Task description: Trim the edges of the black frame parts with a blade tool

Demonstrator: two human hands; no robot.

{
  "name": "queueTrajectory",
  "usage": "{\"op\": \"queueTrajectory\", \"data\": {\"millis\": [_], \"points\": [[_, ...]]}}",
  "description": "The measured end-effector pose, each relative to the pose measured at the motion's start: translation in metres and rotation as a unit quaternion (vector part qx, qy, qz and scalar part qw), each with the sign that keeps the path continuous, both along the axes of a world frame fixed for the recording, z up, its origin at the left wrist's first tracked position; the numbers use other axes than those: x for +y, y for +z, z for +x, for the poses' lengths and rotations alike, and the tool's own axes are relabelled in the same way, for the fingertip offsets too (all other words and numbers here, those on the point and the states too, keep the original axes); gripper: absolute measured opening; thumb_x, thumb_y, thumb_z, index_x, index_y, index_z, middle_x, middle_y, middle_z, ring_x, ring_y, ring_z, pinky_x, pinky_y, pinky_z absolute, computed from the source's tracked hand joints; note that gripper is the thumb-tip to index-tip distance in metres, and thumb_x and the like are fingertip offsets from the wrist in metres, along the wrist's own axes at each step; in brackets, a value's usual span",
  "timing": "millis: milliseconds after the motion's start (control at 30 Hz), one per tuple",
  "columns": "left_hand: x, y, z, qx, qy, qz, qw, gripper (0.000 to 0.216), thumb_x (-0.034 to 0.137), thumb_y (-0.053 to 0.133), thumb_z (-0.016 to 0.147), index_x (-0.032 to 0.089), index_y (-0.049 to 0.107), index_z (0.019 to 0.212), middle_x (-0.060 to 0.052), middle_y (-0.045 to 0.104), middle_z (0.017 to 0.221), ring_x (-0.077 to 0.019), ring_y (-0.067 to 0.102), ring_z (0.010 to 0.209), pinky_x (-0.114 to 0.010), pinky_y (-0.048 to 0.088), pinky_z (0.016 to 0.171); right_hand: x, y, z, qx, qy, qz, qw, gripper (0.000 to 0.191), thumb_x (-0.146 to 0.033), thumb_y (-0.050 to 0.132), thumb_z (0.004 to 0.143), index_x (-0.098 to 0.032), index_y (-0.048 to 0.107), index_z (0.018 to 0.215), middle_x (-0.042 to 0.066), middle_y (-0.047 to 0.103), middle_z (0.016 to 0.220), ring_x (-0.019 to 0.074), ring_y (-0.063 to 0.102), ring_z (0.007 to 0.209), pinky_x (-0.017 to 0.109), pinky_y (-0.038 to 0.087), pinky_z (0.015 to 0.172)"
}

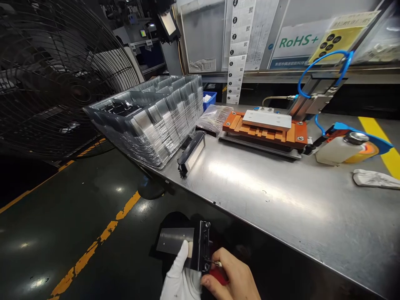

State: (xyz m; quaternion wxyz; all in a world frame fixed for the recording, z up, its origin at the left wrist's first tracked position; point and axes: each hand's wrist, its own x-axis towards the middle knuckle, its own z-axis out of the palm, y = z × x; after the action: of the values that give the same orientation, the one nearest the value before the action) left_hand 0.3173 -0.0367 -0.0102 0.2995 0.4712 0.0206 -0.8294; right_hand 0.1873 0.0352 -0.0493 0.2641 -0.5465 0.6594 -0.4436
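Gloved in white, the left hand point(181, 279) clamps a flat black metal part point(190, 246) at the bottom of the view, in front of the steel table's point(281, 200) edge, its long axis running left to right. Bare, the right hand point(233, 279) pinches a red-handled small tool point(215, 264) whose tip touches the part's right end. Well apart on the table lie a similar part point(191, 154), stacked clear trays point(150, 116), an orange fixture point(265, 129) and a bottle point(339, 149).

Gloved left hand point(181, 277) gripping, bare right hand point(233, 279) pinched, apparently touching, both low, close together
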Motion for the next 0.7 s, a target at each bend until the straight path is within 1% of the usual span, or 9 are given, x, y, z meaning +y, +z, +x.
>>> {"op": "queueTrajectory", "data": {"millis": [67,200,267,400,467,500,567,633,700], "points": [[0.000,0.002,-0.001,0.003,-0.001,-0.002,1.000,0.032,0.040,0.057,0.094,0.020,0.061,0.117,-0.010,0.063,0.122,-0.0220,0.063,0.102,-0.044,0.056,0.088,-0.003,0.001,0.000,0.015,-0.002,-0.028,0.999,0.038,-0.059,0.057,0.087,-0.023,0.050,0.074,-0.006,0.056,0.059,0.0079,0.051,0.047,0.019,0.038,0.045],[0.000,0.004,-0.003,0.013,-0.002,-0.004,1.000,0.032,0.041,0.057,0.094,0.020,0.061,0.117,-0.010,0.063,0.122,-0.0223,0.063,0.103,-0.044,0.056,0.089,-0.006,0.000,0.001,0.023,-0.039,-0.044,0.998,0.042,-0.062,0.054,0.087,-0.023,0.047,0.073,-0.006,0.053,0.057,0.0077,0.048,0.046,0.020,0.037,0.043],[0.000,0.004,-0.003,0.019,-0.001,-0.004,1.000,0.035,0.044,0.056,0.094,0.020,0.060,0.119,-0.010,0.063,0.122,-0.0224,0.063,0.103,-0.044,0.056,0.089,-0.007,0.001,-0.001,0.042,-0.031,-0.059,0.997,0.043,-0.060,0.053,0.089,-0.023,0.044,0.070,-0.007,0.052,0.056,0.0066,0.047,0.046,0.019,0.035,0.043],[0.000,0.005,-0.002,0.026,-0.001,-0.003,1.000,0.041,0.049,0.053,0.094,0.021,0.058,0.124,-0.011,0.063,0.123,-0.0225,0.064,0.102,-0.045,0.057,0.088,-0.009,0.005,-0.005,0.126,0.002,-0.102,0.987,0.042,-0.046,0.051,0.095,-0.022,0.041,0.063,-0.006,0.048,0.051,0.0056,0.045,0.043,0.019,0.033,0.043],[0.000,0.004,-0.001,0.027,-0.001,-0.004,1.000,0.039,0.047,0.053,0.094,0.021,0.058,0.123,-0.011,0.063,0.122,-0.0221,0.064,0.101,-0.044,0.057,0.087,-0.010,0.006,-0.006,0.177,-0.015,-0.132,0.975,0.041,-0.041,0.052,0.096,-0.021,0.041,0.061,-0.006,0.045,0.049,0.0062,0.043,0.043,0.020,0.032,0.043],[-0.001,0.004,-0.001,0.025,-0.001,-0.005,1.000,0.037,0.045,0.054,0.094,0.020,0.059,0.122,-0.011,0.063,0.122,-0.0218,0.064,0.101,-0.043,0.057,0.087,-0.011,0.006,-0.006,0.193,-0.033,-0.139,0.971,0.041,-0.041,0.052,0.095,-0.021,0.042,0.061,-0.006,0.045,0.049,0.0064,0.043,0.043,0.021,0.032,0.043],[-0.001,0.002,-0.001,0.021,0.000,-0.009,1.000,0.033,0.041,0.056,0.094,0.020,0.060,0.119,-0.010,0.063,0.121,-0.0211,0.064,0.100,-0.042,0.057,0.086,-0.013,0.003,-0.005,0.202,-0.071,-0.136,0.967,0.043,-0.050,0.054,0.093,-0.021,0.044,0.063,-0.006,0.044,0.051,0.0068,0.042,0.044,0.021,0.033,0.044],[-0.002,0.000,0.001,0.014,0.000,-0.013,1.000,0.030,0.039,0.057,0.094,0.020,0.061,0.117,-0.010,0.063,0.120,-0.0208,0.064,0.100,-0.042,0.057,0.086,-0.014,-0.001,-0.004,0.206,-0.087,-0.123,0.967,0.044,-0.057,0.053,0.091,-0.021,0.045,0.066,-0.006,0.045,0.054,0.0074,0.043,0.046,0.021,0.033,0.045],[-0.004,-0.004,0.003,0.004,0.000,-0.019,1.000,0.030,0.039,0.058,0.093,0.019,0.062,0.115,-0.009,0.065,0.118,-0.0208,0.065,0.099,-0.042,0.057,0.086,-0.015,-0.007,-0.002,0.218,-0.083,-0.106,0.967,0.042,-0.053,0.053,0.092,-0.022,0.044,0.065,-0.005,0.045,0.055,0.0084,0.044,0.048,0.022,0.033,0.047]]}}
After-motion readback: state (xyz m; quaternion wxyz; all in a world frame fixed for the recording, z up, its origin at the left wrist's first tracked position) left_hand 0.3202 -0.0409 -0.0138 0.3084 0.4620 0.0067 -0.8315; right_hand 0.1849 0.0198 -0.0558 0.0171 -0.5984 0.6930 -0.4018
